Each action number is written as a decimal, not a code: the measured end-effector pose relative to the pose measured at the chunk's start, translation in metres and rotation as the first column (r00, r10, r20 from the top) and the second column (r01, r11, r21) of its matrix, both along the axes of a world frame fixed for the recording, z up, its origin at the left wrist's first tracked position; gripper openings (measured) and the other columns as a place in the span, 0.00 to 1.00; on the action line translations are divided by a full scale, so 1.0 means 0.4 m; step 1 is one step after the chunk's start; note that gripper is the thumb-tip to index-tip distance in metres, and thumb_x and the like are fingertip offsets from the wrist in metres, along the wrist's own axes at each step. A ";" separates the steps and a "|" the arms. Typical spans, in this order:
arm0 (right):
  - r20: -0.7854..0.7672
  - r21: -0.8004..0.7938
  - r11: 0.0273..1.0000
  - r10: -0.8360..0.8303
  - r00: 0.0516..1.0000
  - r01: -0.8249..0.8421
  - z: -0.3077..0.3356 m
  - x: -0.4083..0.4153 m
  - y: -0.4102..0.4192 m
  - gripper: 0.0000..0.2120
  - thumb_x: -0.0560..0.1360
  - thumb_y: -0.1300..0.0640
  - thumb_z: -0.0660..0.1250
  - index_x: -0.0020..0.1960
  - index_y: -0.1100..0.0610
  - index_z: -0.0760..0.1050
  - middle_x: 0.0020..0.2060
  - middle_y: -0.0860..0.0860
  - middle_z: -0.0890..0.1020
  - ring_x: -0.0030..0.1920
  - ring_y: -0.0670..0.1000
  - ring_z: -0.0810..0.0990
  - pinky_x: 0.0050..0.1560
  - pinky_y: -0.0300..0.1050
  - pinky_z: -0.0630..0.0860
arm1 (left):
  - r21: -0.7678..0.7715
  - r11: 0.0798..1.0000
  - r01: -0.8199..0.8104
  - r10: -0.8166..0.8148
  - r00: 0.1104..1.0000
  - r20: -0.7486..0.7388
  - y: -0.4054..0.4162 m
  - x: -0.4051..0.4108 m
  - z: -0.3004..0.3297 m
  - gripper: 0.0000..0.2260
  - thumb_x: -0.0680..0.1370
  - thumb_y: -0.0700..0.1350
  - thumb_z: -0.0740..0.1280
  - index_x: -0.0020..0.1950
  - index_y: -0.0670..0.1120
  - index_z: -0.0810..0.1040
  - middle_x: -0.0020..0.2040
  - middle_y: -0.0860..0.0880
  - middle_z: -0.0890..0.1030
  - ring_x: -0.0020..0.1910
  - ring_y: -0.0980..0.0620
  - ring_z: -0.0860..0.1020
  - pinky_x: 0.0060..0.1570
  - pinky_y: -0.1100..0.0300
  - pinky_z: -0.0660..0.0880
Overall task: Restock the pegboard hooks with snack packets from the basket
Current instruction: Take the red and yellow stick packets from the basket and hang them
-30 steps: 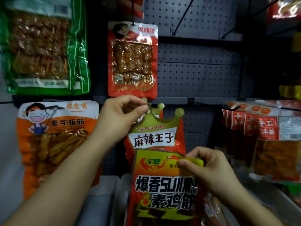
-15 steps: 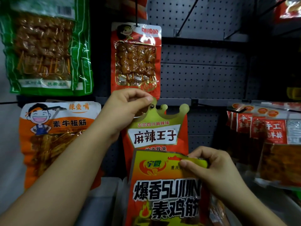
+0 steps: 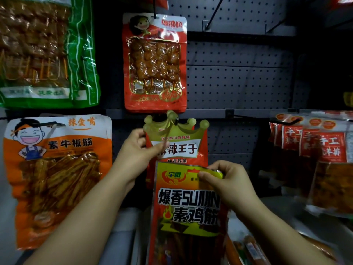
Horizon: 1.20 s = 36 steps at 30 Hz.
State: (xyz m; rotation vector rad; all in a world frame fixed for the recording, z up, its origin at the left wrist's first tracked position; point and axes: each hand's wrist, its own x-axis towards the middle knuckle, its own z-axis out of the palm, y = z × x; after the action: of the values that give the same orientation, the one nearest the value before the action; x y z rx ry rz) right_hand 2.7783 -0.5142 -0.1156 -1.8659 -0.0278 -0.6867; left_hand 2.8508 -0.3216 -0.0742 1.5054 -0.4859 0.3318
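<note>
Taking the crown-topped packet (image 3: 176, 146) as the marker: far to its left and above, a green-edged packet (image 3: 47, 52) is hanging on the pegboard (image 3: 238, 77), and below that an orange packet with a laughing cartoon figure (image 3: 57, 169) is hanging level with the crown one. The left hand (image 3: 133, 157) is pinching the crown packet's left edge between thumb and curled fingers, seemingly steadying it on its hook (image 3: 175, 119) so that it is sitting straight. Directly above the crown packet, a red skewer packet (image 3: 154, 62) is dangling from its own peg. Just below and in front of it, the right hand (image 3: 227, 182) is gripping the top edge of a yellow-and-red packet (image 3: 187, 207), fingers curled over the hang-tab end, probably holding it ready for the same hook. To the right, a row of red packets (image 3: 313, 150) is filling another hook. I cannot make out the basket clearly; something pale is showing low down.
</note>
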 end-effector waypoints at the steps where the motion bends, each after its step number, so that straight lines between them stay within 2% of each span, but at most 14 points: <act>1: -0.005 -0.007 1.000 -0.007 1.000 0.007 0.000 0.010 0.002 0.08 0.71 0.59 0.74 0.36 0.58 0.77 0.33 0.54 0.84 0.35 0.52 0.84 0.36 0.48 0.80 | 0.018 1.000 0.024 -0.024 0.999 -0.035 -0.002 0.013 -0.016 0.14 0.71 0.41 0.74 0.54 0.47 0.77 0.49 0.48 0.85 0.40 0.59 0.83 0.31 0.69 0.75; 4: -0.038 -0.001 1.000 0.002 0.999 -0.002 -0.006 0.027 0.007 0.07 0.71 0.59 0.73 0.37 0.58 0.78 0.35 0.51 0.84 0.36 0.49 0.84 0.36 0.46 0.82 | 0.051 0.999 -0.009 0.012 0.998 -0.057 -0.012 0.056 -0.026 0.09 0.72 0.39 0.73 0.50 0.47 0.80 0.47 0.47 0.85 0.42 0.53 0.84 0.36 0.64 0.78; 7: -0.024 -0.009 1.000 0.010 1.000 -0.011 -0.017 0.025 -0.001 0.07 0.70 0.59 0.74 0.35 0.57 0.78 0.46 0.43 0.82 0.45 0.44 0.82 0.45 0.45 0.80 | 0.062 0.994 -0.088 0.091 0.995 -0.050 -0.024 0.097 -0.017 0.09 0.73 0.39 0.72 0.52 0.44 0.79 0.48 0.46 0.84 0.45 0.50 0.83 0.45 0.55 0.80; 9: -0.006 -0.046 0.999 0.007 1.000 -0.007 -0.023 0.012 -0.016 0.08 0.69 0.58 0.75 0.34 0.56 0.78 0.48 0.41 0.81 0.48 0.42 0.80 0.48 0.44 0.78 | 0.068 0.990 -0.122 0.125 0.992 -0.036 -0.030 0.120 -0.014 0.08 0.73 0.38 0.72 0.51 0.44 0.79 0.47 0.44 0.84 0.43 0.50 0.83 0.44 0.56 0.80; 11: 0.009 -0.037 0.999 0.022 1.000 -0.021 -0.026 -0.002 -0.035 0.07 0.69 0.58 0.75 0.34 0.56 0.80 0.46 0.43 0.83 0.46 0.44 0.82 0.46 0.42 0.78 | 0.089 0.981 -0.170 0.172 0.985 -0.012 -0.032 0.140 -0.011 0.07 0.73 0.38 0.72 0.49 0.46 0.79 0.46 0.45 0.84 0.42 0.50 0.83 0.43 0.56 0.80; 14: 0.017 0.025 0.998 0.057 0.998 -0.058 -0.018 -0.024 -0.061 0.06 0.67 0.57 0.76 0.36 0.58 0.81 0.39 0.48 0.85 0.39 0.46 0.83 0.40 0.43 0.80 | 0.106 0.965 -0.239 0.241 0.971 -0.004 -0.035 0.163 -0.005 0.07 0.72 0.39 0.72 0.47 0.47 0.78 0.46 0.46 0.84 0.43 0.48 0.82 0.48 0.51 0.80; 17: 0.029 0.083 0.991 0.100 0.995 -0.102 -0.005 -0.051 -0.077 0.11 0.61 0.51 0.76 0.35 0.58 0.81 0.32 0.52 0.85 0.31 0.48 0.83 0.30 0.39 0.78 | 0.114 0.947 -0.300 0.303 0.953 -0.003 -0.038 0.175 -0.006 0.07 0.72 0.42 0.74 0.48 0.46 0.79 0.46 0.46 0.84 0.45 0.46 0.83 0.51 0.47 0.79; 19: 0.038 0.116 0.986 0.114 0.993 -0.118 0.000 -0.065 -0.086 0.13 0.58 0.48 0.74 0.35 0.57 0.80 0.30 0.54 0.84 0.29 0.50 0.83 0.26 0.38 0.75 | 0.127 0.932 -0.339 0.340 0.940 0.014 -0.037 0.171 -0.013 0.09 0.70 0.44 0.75 0.47 0.47 0.79 0.46 0.47 0.83 0.45 0.46 0.83 0.50 0.48 0.79; 24: 0.087 0.133 0.983 0.114 0.990 -0.125 0.006 -0.083 -0.115 0.13 0.58 0.48 0.74 0.35 0.57 0.81 0.30 0.53 0.84 0.29 0.49 0.83 0.27 0.38 0.76 | 0.061 0.899 -0.435 0.432 0.900 0.056 -0.029 0.124 -0.040 0.22 0.68 0.46 0.77 0.57 0.48 0.70 0.58 0.46 0.76 0.48 0.53 0.77 0.42 0.61 0.73; 27: 0.118 0.138 0.982 0.116 0.986 -0.132 0.010 -0.096 -0.133 0.14 0.58 0.47 0.74 0.36 0.56 0.81 0.30 0.54 0.84 0.30 0.50 0.83 0.30 0.40 0.78 | 0.052 0.858 -0.511 0.498 0.852 0.162 -0.034 0.065 -0.055 0.20 0.70 0.48 0.75 0.54 0.50 0.68 0.59 0.46 0.74 0.49 0.54 0.75 0.44 0.59 0.74; 29: 0.124 0.128 0.985 0.102 0.987 -0.118 0.015 -0.104 -0.149 0.15 0.57 0.46 0.74 0.37 0.57 0.81 0.31 0.54 0.84 0.32 0.51 0.83 0.33 0.44 0.80 | 0.044 0.906 -0.422 0.410 0.897 0.167 -0.050 0.016 -0.065 0.13 0.73 0.48 0.72 0.51 0.51 0.70 0.55 0.46 0.77 0.48 0.53 0.78 0.43 0.56 0.77; 32: 0.138 0.118 0.988 0.087 0.987 -0.103 0.027 -0.120 -0.174 0.16 0.58 0.47 0.74 0.37 0.58 0.81 0.32 0.54 0.84 0.32 0.51 0.83 0.35 0.47 0.80 | 0.058 0.983 -0.175 0.163 0.973 0.163 -0.097 -0.061 -0.069 0.04 0.75 0.47 0.69 0.47 0.53 0.74 0.48 0.50 0.80 0.48 0.52 0.79 0.45 0.58 0.77; 34: 0.153 0.092 0.991 0.078 0.985 -0.093 0.038 -0.133 -0.188 0.15 0.58 0.48 0.74 0.38 0.58 0.81 0.33 0.55 0.84 0.33 0.50 0.83 0.36 0.45 0.80 | 0.071 0.997 -0.034 0.020 0.981 0.192 -0.135 -0.102 -0.053 0.07 0.73 0.49 0.69 0.49 0.53 0.75 0.48 0.53 0.80 0.48 0.56 0.79 0.48 0.64 0.76; 36: 0.173 0.055 0.995 0.076 0.982 -0.087 0.052 -0.146 -0.200 0.15 0.59 0.48 0.74 0.38 0.58 0.81 0.34 0.54 0.84 0.34 0.49 0.82 0.37 0.44 0.79 | 0.091 0.990 0.109 -0.125 0.975 0.185 -0.176 -0.136 -0.029 0.15 0.67 0.52 0.69 0.52 0.53 0.75 0.48 0.54 0.82 0.48 0.59 0.80 0.49 0.70 0.75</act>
State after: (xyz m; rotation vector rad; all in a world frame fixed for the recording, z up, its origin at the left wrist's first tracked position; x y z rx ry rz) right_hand 2.7198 -0.5941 -0.0949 -1.7324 -0.1909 -0.7802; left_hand 2.7965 -0.3919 -0.0858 1.5223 -0.7450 0.3693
